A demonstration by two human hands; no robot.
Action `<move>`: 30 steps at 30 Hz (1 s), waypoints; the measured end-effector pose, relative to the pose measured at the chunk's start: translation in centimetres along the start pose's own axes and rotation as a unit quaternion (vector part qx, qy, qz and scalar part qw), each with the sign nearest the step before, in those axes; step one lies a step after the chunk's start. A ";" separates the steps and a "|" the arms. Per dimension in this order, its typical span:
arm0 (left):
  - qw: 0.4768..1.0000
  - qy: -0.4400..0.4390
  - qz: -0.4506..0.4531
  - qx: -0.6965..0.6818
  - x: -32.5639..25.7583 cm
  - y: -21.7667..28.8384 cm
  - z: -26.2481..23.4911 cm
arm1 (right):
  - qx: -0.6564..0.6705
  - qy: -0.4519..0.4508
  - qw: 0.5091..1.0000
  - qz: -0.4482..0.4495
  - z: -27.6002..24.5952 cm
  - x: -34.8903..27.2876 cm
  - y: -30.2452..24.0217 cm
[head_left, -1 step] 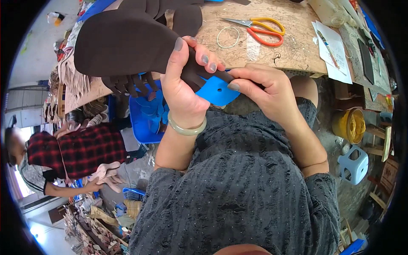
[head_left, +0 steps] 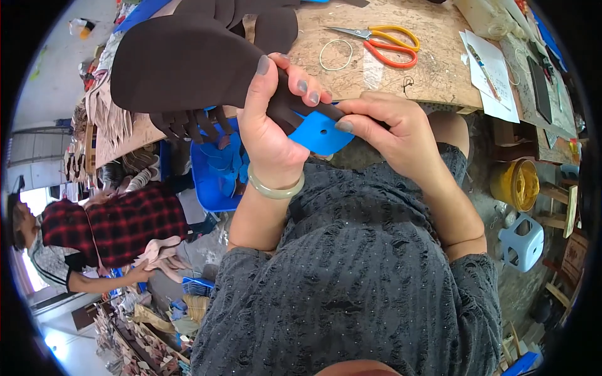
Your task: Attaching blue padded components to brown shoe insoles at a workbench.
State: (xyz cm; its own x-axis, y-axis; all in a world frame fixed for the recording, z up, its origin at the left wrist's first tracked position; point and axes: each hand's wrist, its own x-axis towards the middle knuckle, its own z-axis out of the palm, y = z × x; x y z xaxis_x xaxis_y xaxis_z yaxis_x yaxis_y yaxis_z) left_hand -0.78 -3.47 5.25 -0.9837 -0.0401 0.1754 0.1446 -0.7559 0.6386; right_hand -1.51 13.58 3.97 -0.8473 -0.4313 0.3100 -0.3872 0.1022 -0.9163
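Note:
My left hand (head_left: 269, 119) is wrapped round several dark brown insole-shaped pieces (head_left: 182, 62), its thumb along their upper side. The broad end of the top piece spreads out to the left. Below the fingers shows a bright blue end (head_left: 323, 133) with a small dark hole, part of the same bundle. Between thumb and forefinger, my right hand (head_left: 382, 122) pinches the narrow tip of a brown piece beside the blue one. How the layers join inside my left palm is hidden. A pale bangle (head_left: 276, 188) circles my left wrist.
Scissors (head_left: 379, 44) with yellow and red handles and a rubber band (head_left: 336, 55) lie on the wooden table (head_left: 439, 75). More brown pieces (head_left: 276, 30) lie beyond. A blue bin (head_left: 213, 194) holds blue pieces. A yellow bucket (head_left: 515, 185) and stool (head_left: 522, 243) stand right; a co-worker (head_left: 113, 225) is left.
Both my hands and the brown pieces stay almost exactly in place. The co-worker at the left has shifted their head and arms slightly.

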 end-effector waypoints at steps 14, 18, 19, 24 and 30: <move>0.413 -0.272 0.342 0.799 3.7 2.7 1.8 | -0.379 -0.106 0.885 -0.250 -3.4 4.8 -2.1; 0.581 -0.321 -0.189 0.724 4.1 3.1 1.1 | -0.131 -0.161 0.972 -0.110 -4.6 7.2 -1.2; 0.610 -0.300 -0.234 0.695 3.9 3.2 1.2 | -0.132 -0.165 0.971 -0.109 -5.1 7.2 -0.9; 0.659 -0.267 -0.288 0.641 3.3 3.6 2.2 | 0.133 -0.145 0.979 0.043 -6.7 6.4 0.8; 0.773 -0.220 -0.281 0.525 2.2 3.4 1.6 | 0.265 -0.066 0.962 0.018 -5.8 5.7 1.9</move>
State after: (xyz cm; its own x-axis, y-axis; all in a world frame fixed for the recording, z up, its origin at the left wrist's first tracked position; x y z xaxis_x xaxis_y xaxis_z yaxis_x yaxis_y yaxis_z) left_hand -2.34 -5.09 8.98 -0.8247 0.5023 -0.2599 -0.0576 0.3826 0.9221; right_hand -9.19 16.46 5.47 -0.7890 -0.5503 0.2732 -0.0888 -0.3379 -0.9370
